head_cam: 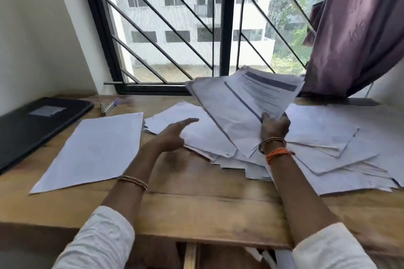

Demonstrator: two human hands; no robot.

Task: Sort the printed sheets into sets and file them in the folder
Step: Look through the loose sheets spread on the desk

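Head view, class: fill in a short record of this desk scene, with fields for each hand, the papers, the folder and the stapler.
right hand: grips raised printed sheets
left hand: open, above the loose pile
sorted stack: flat, left of the pile
folder: black, closed, far left
stapler: behind the stack, by the window
table: wooden

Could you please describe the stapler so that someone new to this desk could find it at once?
Start at the black folder on the wooden desk's far left. Just right of its far corner, near the window frame, lies the stapler, small, silver and the only metal thing among paper.
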